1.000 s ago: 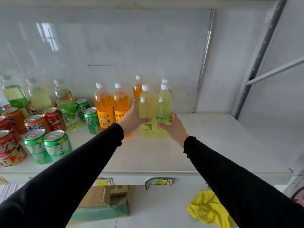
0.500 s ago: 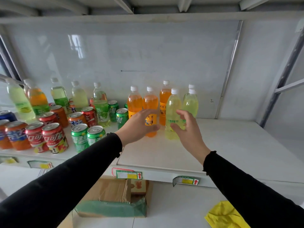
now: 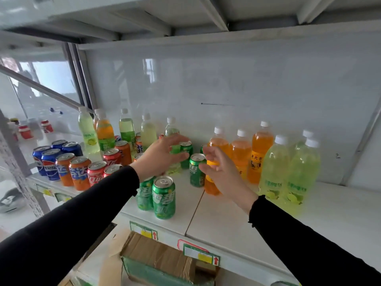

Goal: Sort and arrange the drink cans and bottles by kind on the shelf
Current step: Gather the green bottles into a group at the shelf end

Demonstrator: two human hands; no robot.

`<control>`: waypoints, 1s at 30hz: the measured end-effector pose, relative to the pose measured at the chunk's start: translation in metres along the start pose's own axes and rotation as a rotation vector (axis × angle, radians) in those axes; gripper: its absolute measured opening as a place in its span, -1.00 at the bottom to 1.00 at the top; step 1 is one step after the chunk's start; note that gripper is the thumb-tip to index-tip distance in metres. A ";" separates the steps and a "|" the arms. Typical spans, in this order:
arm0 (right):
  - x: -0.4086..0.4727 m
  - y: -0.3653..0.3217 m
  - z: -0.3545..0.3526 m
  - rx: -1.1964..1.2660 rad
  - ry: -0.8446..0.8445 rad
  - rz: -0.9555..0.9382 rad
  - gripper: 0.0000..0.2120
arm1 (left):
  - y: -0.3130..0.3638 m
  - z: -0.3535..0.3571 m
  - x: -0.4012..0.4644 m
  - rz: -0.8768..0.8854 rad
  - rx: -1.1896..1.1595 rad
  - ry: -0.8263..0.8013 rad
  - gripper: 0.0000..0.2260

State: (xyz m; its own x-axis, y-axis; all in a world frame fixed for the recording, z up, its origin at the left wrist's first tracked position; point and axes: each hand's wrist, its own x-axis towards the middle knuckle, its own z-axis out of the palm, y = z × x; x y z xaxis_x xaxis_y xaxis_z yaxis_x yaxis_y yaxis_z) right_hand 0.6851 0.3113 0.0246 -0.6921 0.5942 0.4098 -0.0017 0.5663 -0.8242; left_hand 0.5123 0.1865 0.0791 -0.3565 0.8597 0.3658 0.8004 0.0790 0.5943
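Two pale lime bottles (image 3: 288, 172) stand side by side on the white shelf (image 3: 309, 219), with a third behind them. Left of them stand three orange bottles (image 3: 258, 153). My right hand (image 3: 222, 172) hovers open in front of the leftmost orange bottle, holding nothing. My left hand (image 3: 162, 155) is open, fingers spread, just in front of a green-drink bottle (image 3: 172, 133) and a green can (image 3: 186, 149). Green cans (image 3: 164, 197) stand at the front edge. Red cans (image 3: 95, 172), orange cans (image 3: 79, 172) and blue cans (image 3: 48, 164) crowd the left.
More lime, orange and green bottles (image 3: 107, 131) line the back wall at left. An upper shelf (image 3: 206, 21) hangs overhead. A cardboard box (image 3: 160, 261) sits on the level below. Bare shelf surface lies to the right of the lime bottles.
Both hands let go of the two lime bottles and moved left; the view swung left too. My left hand now reaches toward the green bottle and cans.
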 end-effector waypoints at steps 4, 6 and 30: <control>0.032 -0.003 0.026 0.048 -0.070 0.038 -0.54 | -0.030 -0.029 0.018 -0.054 0.032 0.043 -0.58; 0.046 -0.004 0.040 0.072 -0.071 0.066 -0.49 | -0.046 -0.042 0.027 -0.082 0.015 0.089 -0.60; 0.178 0.103 0.149 -0.240 0.182 0.374 -0.12 | -0.227 -0.130 0.124 -0.031 -0.054 0.024 -0.71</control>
State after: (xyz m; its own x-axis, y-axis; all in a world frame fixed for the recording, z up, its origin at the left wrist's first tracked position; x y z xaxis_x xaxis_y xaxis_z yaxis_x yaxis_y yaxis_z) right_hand 0.4543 0.3903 -0.0451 -0.4758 0.8606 0.1814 0.4051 0.3976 -0.8233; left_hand 0.2236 0.2089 0.0828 -0.3931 0.8448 0.3630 0.7617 0.0780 0.6433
